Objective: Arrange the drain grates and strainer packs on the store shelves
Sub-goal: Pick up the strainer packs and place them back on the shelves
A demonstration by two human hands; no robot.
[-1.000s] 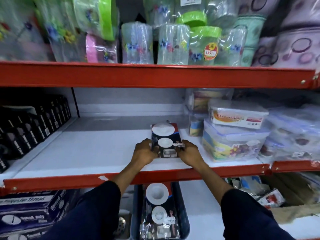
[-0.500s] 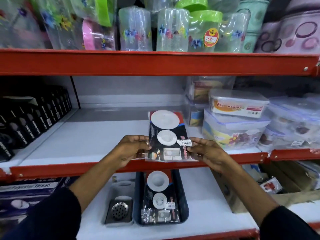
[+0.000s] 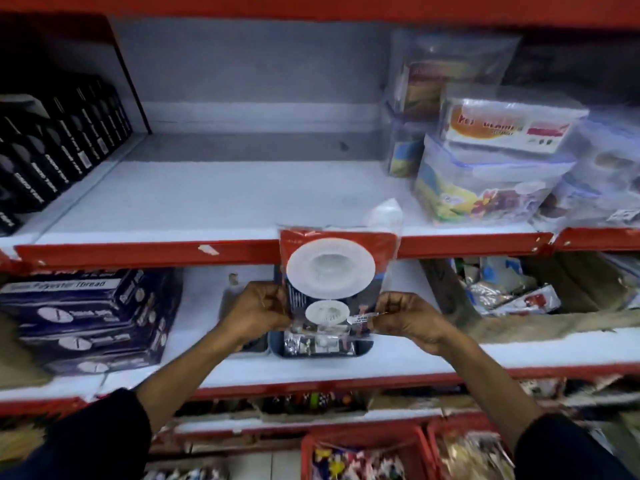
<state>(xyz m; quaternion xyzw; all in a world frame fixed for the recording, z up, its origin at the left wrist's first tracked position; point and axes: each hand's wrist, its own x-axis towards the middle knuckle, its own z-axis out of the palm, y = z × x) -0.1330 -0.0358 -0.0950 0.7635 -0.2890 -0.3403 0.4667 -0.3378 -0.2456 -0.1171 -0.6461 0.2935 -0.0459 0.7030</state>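
Head view: the strainer pack [image 3: 334,282] was up over the white middle shelf [image 3: 214,199] half a sec ago. Now it's lower, in front of that shelf's red edge and the shelf below. The camera looks lower too; the cups up top are gone from sight.

Both hands hold 1 pack upright in the air. Left hand [image 3: 258,311] has fingers curled tight on the pack's left edge, right hand [image 3: 407,315] pinches the right edge by the little white tag.

The pack shows 2 white round strainers, 1 big on top, 1 small under it.

Behind it, on the lower shelf, sits 1 dark tray [image 3: 323,349] w/ more shiny packs; can't tell how many.

Right side: clear food boxes [image 3: 485,178] stacked. Left: black boxes [image 3: 52,147] in a row, thread boxes [image 3: 86,317] below.
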